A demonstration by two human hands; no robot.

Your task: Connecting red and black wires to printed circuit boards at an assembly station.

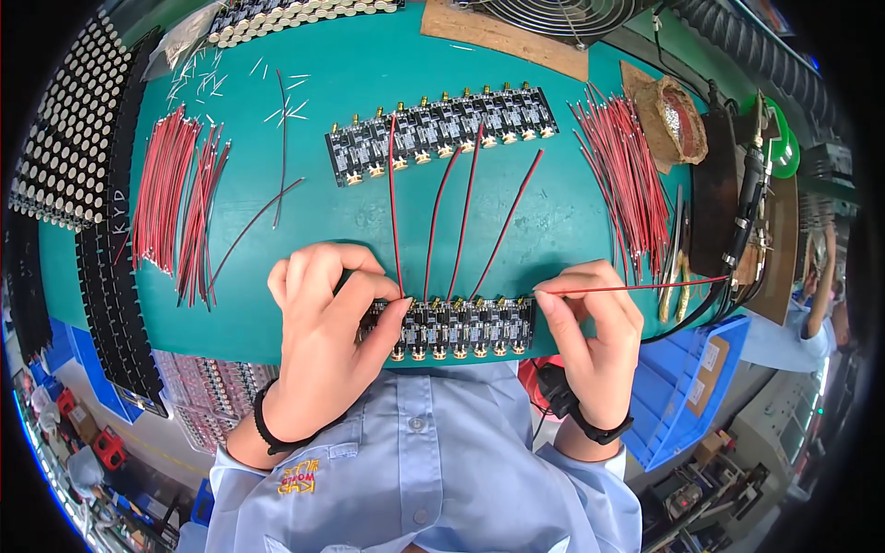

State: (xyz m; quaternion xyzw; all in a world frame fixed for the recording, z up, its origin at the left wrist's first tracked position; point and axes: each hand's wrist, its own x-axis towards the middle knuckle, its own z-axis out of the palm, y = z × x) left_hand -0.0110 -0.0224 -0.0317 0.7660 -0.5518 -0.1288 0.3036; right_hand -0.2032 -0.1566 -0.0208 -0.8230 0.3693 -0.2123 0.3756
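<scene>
Board-wiring pic: one wire pinched on the right, left fingers busy at the strip.
The black circuit board strip (466,330) sat at the near edge of the green mat (355,221), right between both hands, with four red-and-black wires (395,203) fanning up and away from its far edge. The left hand (318,323) was over the strip's left end, thumb and forefinger close together by the foot of the leftmost wire; couldn't tell if they actually gripped anything. The right hand (599,323) had a loose wire (645,288) pinched between thumb and forefinger, one end just beside the strip's right end, the rest trailing off right. A second board strip (442,134) lay tilted farther back, between two wire bundles, left (166,198) and right (631,184).
</scene>
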